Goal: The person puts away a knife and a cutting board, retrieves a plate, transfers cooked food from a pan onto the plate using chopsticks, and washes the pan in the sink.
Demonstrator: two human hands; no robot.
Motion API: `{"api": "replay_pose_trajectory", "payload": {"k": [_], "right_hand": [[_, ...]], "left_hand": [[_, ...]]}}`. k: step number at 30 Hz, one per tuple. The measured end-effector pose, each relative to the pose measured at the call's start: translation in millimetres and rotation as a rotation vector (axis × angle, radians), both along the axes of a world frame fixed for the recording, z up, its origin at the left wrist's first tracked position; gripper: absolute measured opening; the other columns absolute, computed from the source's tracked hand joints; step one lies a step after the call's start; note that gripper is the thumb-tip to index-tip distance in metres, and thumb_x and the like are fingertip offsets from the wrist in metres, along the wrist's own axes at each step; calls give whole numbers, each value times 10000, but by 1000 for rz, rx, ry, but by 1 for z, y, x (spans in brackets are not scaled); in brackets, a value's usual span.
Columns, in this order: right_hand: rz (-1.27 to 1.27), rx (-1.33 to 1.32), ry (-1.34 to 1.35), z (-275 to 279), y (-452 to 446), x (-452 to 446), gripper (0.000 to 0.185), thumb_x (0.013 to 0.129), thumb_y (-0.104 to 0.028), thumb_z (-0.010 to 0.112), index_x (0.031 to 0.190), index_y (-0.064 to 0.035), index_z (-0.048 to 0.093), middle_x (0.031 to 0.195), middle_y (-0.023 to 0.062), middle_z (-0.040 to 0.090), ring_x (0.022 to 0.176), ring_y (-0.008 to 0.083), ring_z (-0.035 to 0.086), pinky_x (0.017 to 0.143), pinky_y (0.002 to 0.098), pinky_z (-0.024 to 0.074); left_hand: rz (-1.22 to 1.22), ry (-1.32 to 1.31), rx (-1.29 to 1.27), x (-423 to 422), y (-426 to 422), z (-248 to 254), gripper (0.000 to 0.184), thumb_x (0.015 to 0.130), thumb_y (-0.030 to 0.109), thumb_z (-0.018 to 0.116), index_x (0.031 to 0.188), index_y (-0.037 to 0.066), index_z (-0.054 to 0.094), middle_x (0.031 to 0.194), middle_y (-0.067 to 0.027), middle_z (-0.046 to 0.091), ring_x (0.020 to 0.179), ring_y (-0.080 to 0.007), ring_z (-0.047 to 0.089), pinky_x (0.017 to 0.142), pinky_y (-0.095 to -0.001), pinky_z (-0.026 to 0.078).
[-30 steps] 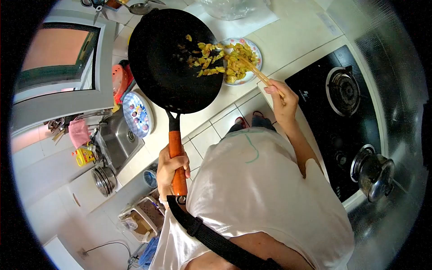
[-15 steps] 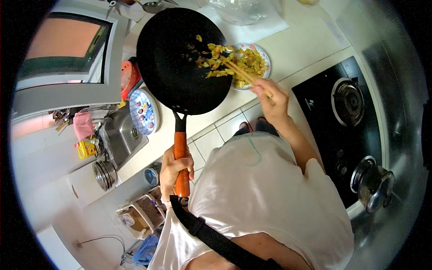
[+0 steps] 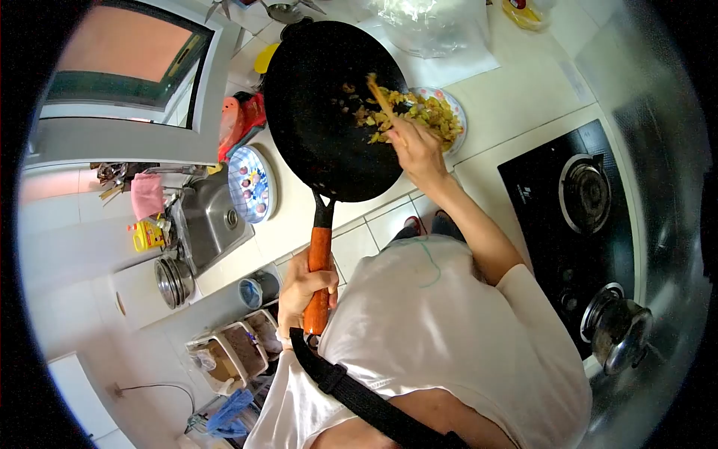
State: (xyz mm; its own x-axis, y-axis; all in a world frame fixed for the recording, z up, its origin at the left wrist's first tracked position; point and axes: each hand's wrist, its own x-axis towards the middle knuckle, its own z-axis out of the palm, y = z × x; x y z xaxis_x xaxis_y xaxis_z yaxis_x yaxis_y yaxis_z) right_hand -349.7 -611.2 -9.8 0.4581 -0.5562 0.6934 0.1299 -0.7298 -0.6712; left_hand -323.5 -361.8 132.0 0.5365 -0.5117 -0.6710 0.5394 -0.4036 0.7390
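My left hand (image 3: 308,286) is wrapped round the wooden handle of a black wok (image 3: 321,97), which is tilted with its right rim over a plate (image 3: 461,112). In my right hand (image 3: 419,152) is a pair of chopsticks (image 3: 383,96), their tips inside the wok. Yellow-green chopped food (image 3: 432,116) covers the plate, and more pieces lie along the wok's right side. The wok's rim hides the plate's left part.
A blue-and-white dish (image 3: 262,196) with small round items stands by the sink (image 3: 217,243). To the right is a gas hob (image 3: 535,191) with a lidded pot (image 3: 619,344). A clear plastic bag (image 3: 430,30) lies behind the plate.
In view, the wok, plate and surroundings have shifted right and slightly down. My right hand has moved left over the wok's edge, and the chopsticks now point further into the wok.
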Motion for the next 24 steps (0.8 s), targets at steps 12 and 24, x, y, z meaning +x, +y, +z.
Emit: {"api": "replay_pose_trajectory", "payload": {"k": [12, 24], "right_hand": [[81, 19, -37, 3, 19, 4, 200, 809, -77, 657, 970, 3, 569, 841, 161, 616, 693, 317, 612, 578, 369, 496], [83, 118, -4, 0, 26, -5, 156, 846, -93, 625, 967, 1, 594, 821, 154, 631, 690, 284, 620, 589, 346, 492]], "left_hand": [[-43, 24, -9, 3, 4, -2, 276, 601, -6, 559, 853, -62, 462, 603, -107, 507, 399, -198, 496, 375, -298, 439], [-58, -13, -26, 3, 9, -7, 301, 617, 78, 600, 859, -23, 453, 559, -76, 484, 366, -169, 466, 346, -265, 410]]}}
